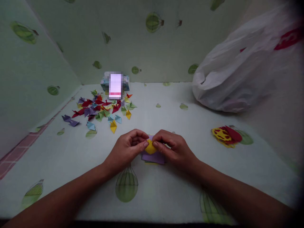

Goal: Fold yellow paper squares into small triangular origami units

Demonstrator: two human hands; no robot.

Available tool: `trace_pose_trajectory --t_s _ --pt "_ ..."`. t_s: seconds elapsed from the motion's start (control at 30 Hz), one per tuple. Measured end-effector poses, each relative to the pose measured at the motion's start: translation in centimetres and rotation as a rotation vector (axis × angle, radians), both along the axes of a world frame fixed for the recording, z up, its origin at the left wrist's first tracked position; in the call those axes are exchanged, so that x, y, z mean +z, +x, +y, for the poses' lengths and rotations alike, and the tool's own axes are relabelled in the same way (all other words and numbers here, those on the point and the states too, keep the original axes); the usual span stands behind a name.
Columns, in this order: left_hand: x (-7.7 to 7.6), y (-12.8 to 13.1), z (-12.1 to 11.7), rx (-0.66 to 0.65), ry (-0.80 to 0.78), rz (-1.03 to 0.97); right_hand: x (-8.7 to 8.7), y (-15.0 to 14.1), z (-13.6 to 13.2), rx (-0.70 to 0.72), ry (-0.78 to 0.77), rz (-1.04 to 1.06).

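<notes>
My left hand point(128, 147) and my right hand point(174, 148) meet at the middle of the table, fingers pinched together on a small yellow piece of paper point(150, 148). Directly under them lies a small stack of purple paper squares point(155, 157) with a yellow-green sheet edge showing beneath. Both forearms reach in from the bottom of the view.
Several folded paper triangles point(102, 109) in red, purple, green, blue and yellow lie scattered at the back left, in front of a small box point(115, 84). A white plastic bag point(244, 66) fills the back right. A red and yellow paper pile point(226, 135) lies at the right.
</notes>
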State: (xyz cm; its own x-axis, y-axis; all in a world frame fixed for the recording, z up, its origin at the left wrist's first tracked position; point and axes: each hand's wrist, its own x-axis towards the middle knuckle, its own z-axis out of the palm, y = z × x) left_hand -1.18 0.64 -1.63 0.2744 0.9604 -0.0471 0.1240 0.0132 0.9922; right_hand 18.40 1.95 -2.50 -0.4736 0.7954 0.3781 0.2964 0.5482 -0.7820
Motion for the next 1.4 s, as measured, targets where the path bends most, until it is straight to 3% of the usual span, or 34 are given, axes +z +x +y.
trace_pose_trajectory --t_s 0.1,0.27,0.43,0.7,0.93,1.17,1.4 --pt "0.27 0.06 -0.06 -0.005 -0.074 0.012 -0.02 0.05 0.0 0.022 -0.051 -0.007" --pt "0.86 0.03 -0.28 0.044 0.051 0.16 0.14 0.16 0.15 0.062 -0.288 0.076" --pt "0.94 -0.02 -0.16 0.062 0.073 0.181 0.12 0.3 0.41 0.148 -0.414 0.168" --pt "1.05 -0.12 -0.01 0.094 0.082 0.205 -0.11 0.35 0.5 0.229 -0.261 0.135" --pt "0.78 -0.06 -0.13 0.069 0.097 0.182 0.0 0.24 0.46 0.158 -0.156 0.125" --pt "0.6 0.07 -0.11 0.014 0.052 0.091 -0.02 0.08 0.18 0.036 -0.321 0.105" --pt "0.52 0.13 -0.05 -0.011 -0.043 0.017 0.07 -0.12 -0.12 0.014 -0.436 0.141"
